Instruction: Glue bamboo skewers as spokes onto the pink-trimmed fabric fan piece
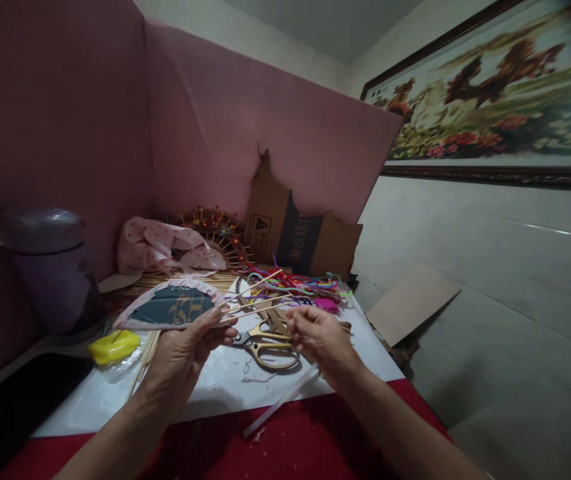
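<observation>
Nearest the lens: two bare forearms, entering from the lower corners over a red cloth [285,460].

Left hand [185,353]: thumb and fingers clamped on thin wooden sticks [251,287], three seen, fanned slightly with free ends pointing right. At the same fingers: the right end of an arched cardboard panel [165,307], dark blue with gold lettering, edge wrapped in pale pink fabric. Cannot tell whether the panel is gripped or merely sits behind the hand.

Right hand [323,340]: thumb and fingertips drawn together, near the sticks' free ends. Cannot tell whether anything fine is pinched there.

Between the hands, on a white sheet [215,393]: gold-handled scissors [253,347], lying flat. In front of them, a translucent rod [280,403] slants from the sheet onto the red cloth.

Left side: black flat device [40,393]; yellow lump [113,347] on clear plastic; lidded tumbler [53,280], upright.

Behind: pink dotted cloth [150,243], crumpled; beside it a dark arch with radiating sticks [233,233]. Torn corrugated cardboard [275,220] leans on the pink partition [265,133]. Multicoloured fuzzy stems [305,285] lie tangled before it, magenta block [326,305] just beside.

Right wall: framed horse picture [485,93].
</observation>
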Demonstrator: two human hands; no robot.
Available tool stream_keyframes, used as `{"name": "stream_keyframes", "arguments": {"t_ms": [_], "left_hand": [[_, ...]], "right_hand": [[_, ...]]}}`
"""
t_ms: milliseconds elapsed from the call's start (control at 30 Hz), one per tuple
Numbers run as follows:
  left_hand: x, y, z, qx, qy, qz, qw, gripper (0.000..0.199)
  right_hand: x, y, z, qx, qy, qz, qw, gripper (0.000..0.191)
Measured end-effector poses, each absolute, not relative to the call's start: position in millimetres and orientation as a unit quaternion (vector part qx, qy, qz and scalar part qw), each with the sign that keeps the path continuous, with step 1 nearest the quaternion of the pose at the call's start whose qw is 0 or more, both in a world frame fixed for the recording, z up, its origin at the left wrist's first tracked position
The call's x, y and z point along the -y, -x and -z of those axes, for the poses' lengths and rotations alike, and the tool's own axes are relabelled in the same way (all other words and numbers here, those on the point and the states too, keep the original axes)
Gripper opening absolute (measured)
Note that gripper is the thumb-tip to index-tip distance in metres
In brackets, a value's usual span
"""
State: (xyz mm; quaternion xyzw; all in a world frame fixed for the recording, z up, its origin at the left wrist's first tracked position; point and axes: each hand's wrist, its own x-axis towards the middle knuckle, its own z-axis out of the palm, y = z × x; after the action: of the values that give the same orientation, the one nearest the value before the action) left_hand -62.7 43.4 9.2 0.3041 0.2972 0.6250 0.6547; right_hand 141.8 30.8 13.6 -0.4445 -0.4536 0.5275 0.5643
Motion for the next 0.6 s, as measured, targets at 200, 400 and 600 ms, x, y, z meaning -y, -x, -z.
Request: {"name": "stream_keyframes", "arguments": {"t_ms": [200, 400, 600], "left_hand": [[-45, 62, -9, -0.302, -0.307, -0.622, 0.655, 0.008], [-45, 64, -9, -0.296, -0.298, -0.604, 0.677, 0.009], [-44, 57, -8, -0.301, -0.3, -0.601, 0.677, 0.012]], "right_hand": [[-20, -105, -12, 0.419, 0.407, -0.634, 0.507, 0.033], [-32, -84, -19, 0.467, 0.355, -0.598, 0.546, 0.03], [-44, -80, -3, 0.517, 0.343, -0.505, 0.6, 0.027]]}}
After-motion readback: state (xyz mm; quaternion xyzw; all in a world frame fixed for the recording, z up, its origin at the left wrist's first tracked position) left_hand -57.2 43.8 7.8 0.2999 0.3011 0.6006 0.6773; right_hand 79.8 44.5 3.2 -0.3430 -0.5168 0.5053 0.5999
